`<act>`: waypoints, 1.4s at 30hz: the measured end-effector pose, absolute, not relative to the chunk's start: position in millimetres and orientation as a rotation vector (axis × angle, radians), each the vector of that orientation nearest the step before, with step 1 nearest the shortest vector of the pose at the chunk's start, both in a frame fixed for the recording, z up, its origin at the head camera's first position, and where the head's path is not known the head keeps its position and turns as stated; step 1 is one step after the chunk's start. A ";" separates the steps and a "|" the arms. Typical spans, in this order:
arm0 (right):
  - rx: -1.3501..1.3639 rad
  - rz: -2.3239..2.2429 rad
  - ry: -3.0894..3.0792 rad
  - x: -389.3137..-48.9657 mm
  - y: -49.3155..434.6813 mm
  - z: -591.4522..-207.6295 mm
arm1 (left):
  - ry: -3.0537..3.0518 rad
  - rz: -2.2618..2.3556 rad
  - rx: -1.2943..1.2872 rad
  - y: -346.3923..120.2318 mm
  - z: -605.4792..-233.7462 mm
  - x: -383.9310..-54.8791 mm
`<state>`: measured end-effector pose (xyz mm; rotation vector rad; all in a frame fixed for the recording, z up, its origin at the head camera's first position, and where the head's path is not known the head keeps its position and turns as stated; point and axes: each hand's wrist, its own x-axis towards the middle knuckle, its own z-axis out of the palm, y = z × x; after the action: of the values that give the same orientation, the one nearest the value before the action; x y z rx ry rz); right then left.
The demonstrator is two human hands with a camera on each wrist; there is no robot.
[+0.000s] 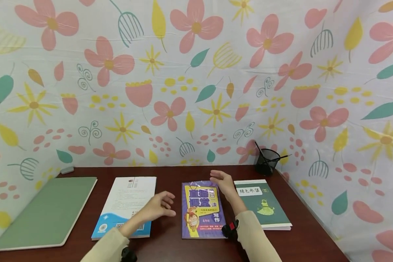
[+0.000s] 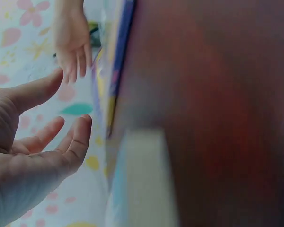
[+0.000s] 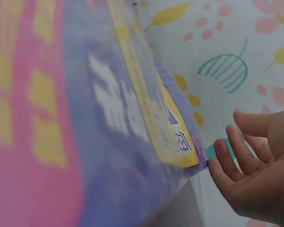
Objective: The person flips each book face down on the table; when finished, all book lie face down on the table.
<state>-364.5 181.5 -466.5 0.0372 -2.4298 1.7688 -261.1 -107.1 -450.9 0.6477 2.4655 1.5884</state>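
In the head view a purple book (image 1: 201, 222) with a yellow panel and a cartoon child on its cover lies flat between my hands. My right hand (image 1: 223, 183) is over its far right corner, fingers loosely bent and holding nothing; in the right wrist view the hand (image 3: 258, 170) is close beside the book's corner (image 3: 182, 146), and contact cannot be told. My left hand (image 1: 158, 206), relaxed with nothing in its grasp, hovers beside the right edge of a white and blue book (image 1: 127, 198). The left wrist view shows that hand (image 2: 42, 127) with thumb and fingers apart.
A dark green book (image 1: 273, 218) lies on the right of the brown table (image 1: 170, 251). On the left is a large pale green flat item (image 1: 49, 211). A black mesh pen cup (image 1: 265, 163) and a small grey object (image 1: 67, 170) stand at the back, before a patterned cloth (image 1: 170, 72).
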 end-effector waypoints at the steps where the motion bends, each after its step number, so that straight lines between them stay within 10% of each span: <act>1: 0.014 1.777 -2.437 -364.2 182.6 -468.4 | 2.454 1.587 0.640 -101.9 -453.9 -260.1; 42: -0.092 1.504 -2.486 -353.2 188.0 -510.2 | 2.447 1.326 0.649 -59.4 -469.2 -238.3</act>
<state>-353.2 188.0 -510.2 -0.0916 -2.4862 1.5037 -238.3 -59.4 -469.2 0.6491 2.4475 1.3259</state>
